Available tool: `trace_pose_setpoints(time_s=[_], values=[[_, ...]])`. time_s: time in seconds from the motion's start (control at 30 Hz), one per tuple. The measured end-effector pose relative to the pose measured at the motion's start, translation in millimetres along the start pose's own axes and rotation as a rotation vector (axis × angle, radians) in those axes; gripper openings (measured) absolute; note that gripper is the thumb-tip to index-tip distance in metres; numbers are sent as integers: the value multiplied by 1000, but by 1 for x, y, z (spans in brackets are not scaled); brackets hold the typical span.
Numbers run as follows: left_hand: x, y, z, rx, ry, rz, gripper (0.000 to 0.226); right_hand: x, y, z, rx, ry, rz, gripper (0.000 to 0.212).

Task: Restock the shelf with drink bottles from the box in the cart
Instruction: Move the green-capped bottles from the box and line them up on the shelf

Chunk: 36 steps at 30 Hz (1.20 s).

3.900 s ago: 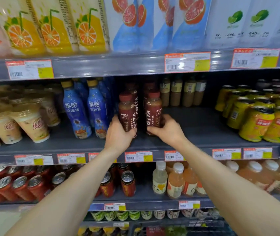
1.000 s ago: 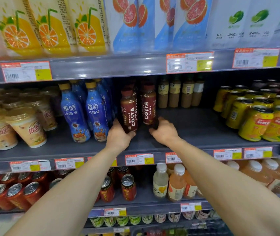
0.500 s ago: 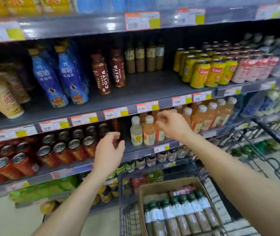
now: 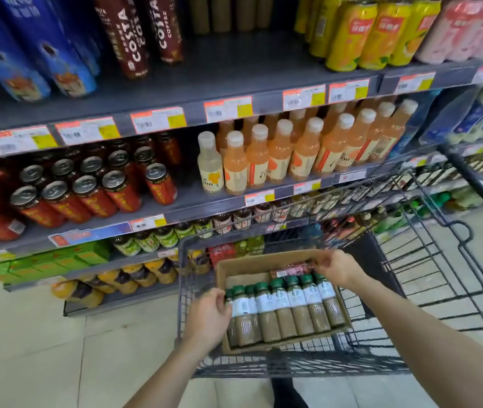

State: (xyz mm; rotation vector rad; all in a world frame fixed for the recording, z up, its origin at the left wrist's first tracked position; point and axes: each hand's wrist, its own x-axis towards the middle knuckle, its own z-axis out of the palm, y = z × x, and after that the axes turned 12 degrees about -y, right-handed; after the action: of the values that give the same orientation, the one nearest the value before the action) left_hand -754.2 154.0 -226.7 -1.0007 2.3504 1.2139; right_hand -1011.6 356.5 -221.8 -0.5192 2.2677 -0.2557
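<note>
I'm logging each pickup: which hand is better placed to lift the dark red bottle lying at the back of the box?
Right. The right hand is already at the dark red bottle; the left hand is at the green-capped bottles.

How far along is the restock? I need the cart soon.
Done: two maroon Costa coffee bottles stand on the grey upper shelf. In hand: the right hand reaches a pink-labelled bottle lying in the brown cardboard box; the left hand touches the leftmost green-capped bottle. Left: a row of green-capped milky-brown bottles.
</note>
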Motion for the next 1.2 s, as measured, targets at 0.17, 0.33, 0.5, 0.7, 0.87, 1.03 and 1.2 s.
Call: trace_pose_setpoints(time_s=[0.17, 0.33, 0.5, 0.7, 0.87, 1.03, 1.2], values=[[33, -2, 56, -9, -111, -117, 31, 53, 55, 26, -36, -147, 121, 24], [71, -1, 102, 31, -155, -195, 31, 116, 86, 35, 12, -188, 191, 20], [120, -1, 129, 70, -195, -208, 47, 178, 98, 56, 332, -168, 250, 20], [177, -3, 140, 101, -245, -125, 67, 229, 102, 77, 31, -217, 175, 15], [204, -9, 150, 196, -314, -191, 86, 239, 92, 87, -590, -151, 125, 19], [219, -5, 159, 297, -410, -183, 94, 253, 85, 98, -770, -178, 202, 24], [203, -7, 159, 334, -363, -133, 90, 258, 81, 93, -783, -189, 215, 17]])
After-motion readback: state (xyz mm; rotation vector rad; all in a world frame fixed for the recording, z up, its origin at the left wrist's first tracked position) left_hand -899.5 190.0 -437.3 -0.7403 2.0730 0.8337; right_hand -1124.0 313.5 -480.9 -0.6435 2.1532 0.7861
